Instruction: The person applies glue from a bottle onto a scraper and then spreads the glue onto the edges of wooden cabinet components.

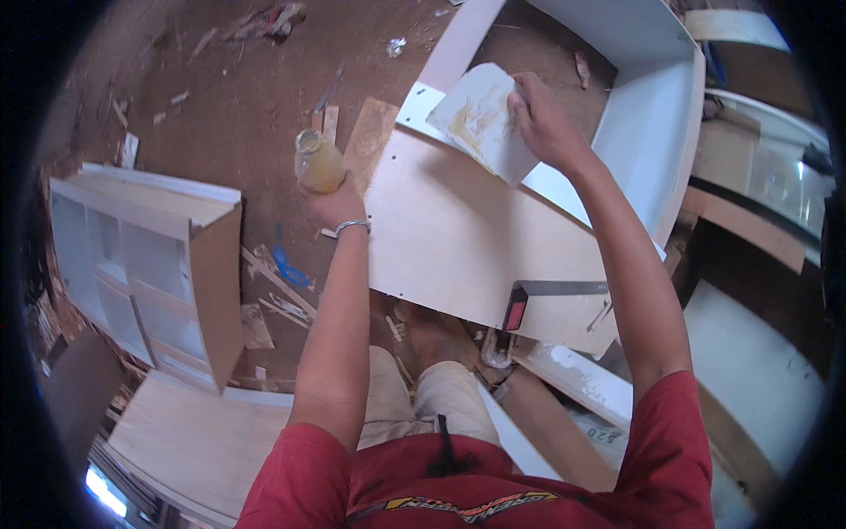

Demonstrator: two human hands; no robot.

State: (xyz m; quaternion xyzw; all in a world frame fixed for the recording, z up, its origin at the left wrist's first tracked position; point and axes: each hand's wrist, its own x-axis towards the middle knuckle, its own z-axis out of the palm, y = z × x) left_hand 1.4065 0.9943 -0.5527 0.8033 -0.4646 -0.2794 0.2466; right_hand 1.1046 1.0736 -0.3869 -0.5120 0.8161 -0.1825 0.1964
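White and flat, with yellowish smears across its face, the slab [476, 115] is pinched along its right edge by the right hand [548, 128], thumb on top. Its lower edge slants down toward the right, and it appears to be raised over the plywood panel [449, 225], where a soft shadow falls. Well to the left, the left hand [339, 207] wraps the lower part of a glass jar [319, 166] of yellowish liquid, its open mouth pointing up and away from the body. So slab and jar sit side by side, apart, each in its own hand. Between them, lower down, lie a brown board [370, 132] and the panel's corner. Beyond the slab and to its right stands a white cabinet frame [648, 115]; nearer the body, a dark angled bar [564, 287] crosses the panel. A glass-fronted cabinet [216, 291] stands farther left, past a blue scrap [286, 267].
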